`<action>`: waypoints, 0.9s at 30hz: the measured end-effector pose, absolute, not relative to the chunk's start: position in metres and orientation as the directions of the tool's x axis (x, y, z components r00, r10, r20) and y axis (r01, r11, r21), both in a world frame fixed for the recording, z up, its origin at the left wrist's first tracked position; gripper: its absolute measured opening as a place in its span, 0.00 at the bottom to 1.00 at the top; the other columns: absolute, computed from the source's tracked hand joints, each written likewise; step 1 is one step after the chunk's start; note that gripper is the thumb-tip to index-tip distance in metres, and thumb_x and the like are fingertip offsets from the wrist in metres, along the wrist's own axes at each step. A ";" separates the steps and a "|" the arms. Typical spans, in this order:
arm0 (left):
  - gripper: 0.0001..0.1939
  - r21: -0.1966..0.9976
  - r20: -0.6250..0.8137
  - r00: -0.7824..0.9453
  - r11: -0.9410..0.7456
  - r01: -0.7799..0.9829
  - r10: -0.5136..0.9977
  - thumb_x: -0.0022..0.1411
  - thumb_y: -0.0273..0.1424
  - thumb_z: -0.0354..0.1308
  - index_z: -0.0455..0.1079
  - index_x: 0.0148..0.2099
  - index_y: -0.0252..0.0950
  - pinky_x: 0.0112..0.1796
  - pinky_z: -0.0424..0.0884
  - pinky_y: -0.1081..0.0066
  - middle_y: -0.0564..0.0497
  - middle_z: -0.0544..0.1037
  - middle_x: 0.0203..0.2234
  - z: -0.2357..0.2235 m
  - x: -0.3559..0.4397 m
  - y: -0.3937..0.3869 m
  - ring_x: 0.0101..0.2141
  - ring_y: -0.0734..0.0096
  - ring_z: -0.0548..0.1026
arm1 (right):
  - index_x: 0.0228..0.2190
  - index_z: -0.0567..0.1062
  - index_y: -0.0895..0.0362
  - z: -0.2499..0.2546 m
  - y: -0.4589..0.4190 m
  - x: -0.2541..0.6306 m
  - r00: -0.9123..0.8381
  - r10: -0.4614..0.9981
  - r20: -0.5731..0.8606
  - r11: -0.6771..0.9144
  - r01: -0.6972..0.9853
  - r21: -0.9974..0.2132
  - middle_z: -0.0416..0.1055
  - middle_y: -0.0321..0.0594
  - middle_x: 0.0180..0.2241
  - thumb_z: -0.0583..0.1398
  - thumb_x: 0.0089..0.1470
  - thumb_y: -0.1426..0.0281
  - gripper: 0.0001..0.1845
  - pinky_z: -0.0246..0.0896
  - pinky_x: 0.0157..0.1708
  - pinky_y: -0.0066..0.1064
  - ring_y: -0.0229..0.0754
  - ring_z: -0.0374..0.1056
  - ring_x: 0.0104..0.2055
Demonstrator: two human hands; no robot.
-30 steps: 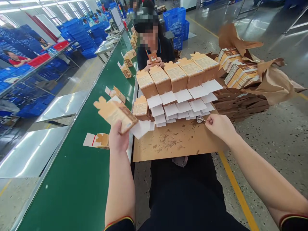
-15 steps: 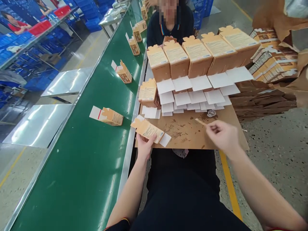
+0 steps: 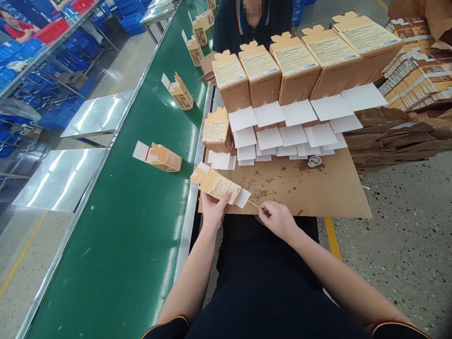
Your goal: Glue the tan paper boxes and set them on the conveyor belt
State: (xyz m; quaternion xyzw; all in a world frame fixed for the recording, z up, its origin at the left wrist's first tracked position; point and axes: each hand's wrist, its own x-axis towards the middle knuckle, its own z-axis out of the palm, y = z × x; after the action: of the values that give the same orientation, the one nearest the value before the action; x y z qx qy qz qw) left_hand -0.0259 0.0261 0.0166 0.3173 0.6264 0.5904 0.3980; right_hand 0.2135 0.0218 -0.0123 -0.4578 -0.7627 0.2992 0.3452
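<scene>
Tan carton (image 3: 218,184) in left hand (image 3: 212,213), thumb (image 3: 225,199) on printed face

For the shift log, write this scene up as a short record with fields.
Left hand: holds a tan carton
Right hand: pinches a thin stick, tip close to the carton's white flap; contact unclear
Work surface: stained cardboard sheet
On it: clear round item
Stack: tan cartons, white flaps sticking out
Left side: green belt carrying cartons
</scene>
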 end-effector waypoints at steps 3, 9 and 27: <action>0.45 0.995 -0.071 -0.501 0.095 0.021 0.863 0.47 0.48 0.85 0.68 0.61 0.42 0.63 0.78 0.50 0.39 0.81 0.59 0.015 -0.020 0.022 0.61 0.46 0.81 | 0.29 0.75 0.51 -0.008 0.028 0.221 -0.244 0.936 0.253 0.341 0.459 -0.820 0.77 0.37 0.26 0.60 0.67 0.70 0.12 0.71 0.30 0.31 0.41 0.73 0.27; 0.44 0.949 0.003 -0.512 0.160 0.272 0.859 0.47 0.42 0.84 0.63 0.58 0.43 0.59 0.80 0.51 0.40 0.80 0.55 0.007 -0.001 0.006 0.59 0.46 0.81 | 0.29 0.78 0.51 0.002 0.027 0.239 -0.100 0.979 0.179 0.204 0.401 -0.893 0.77 0.37 0.25 0.64 0.65 0.65 0.11 0.74 0.28 0.31 0.40 0.73 0.24; 0.45 0.843 0.116 -0.632 0.261 0.471 0.766 0.43 0.47 0.85 0.58 0.52 0.46 0.50 0.84 0.46 0.45 0.81 0.45 0.004 -0.044 -0.003 0.48 0.44 0.85 | 0.29 0.81 0.51 0.021 0.007 0.255 0.005 0.966 0.260 0.239 0.375 -0.896 0.77 0.36 0.23 0.65 0.67 0.63 0.13 0.72 0.24 0.30 0.39 0.71 0.22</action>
State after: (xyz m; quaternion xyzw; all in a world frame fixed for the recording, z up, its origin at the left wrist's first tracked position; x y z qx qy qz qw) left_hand -0.0443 -0.0026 0.0039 0.3976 0.7777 0.4596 0.1607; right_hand 0.2554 0.0070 0.0211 -0.5309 -0.6316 0.3143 0.4696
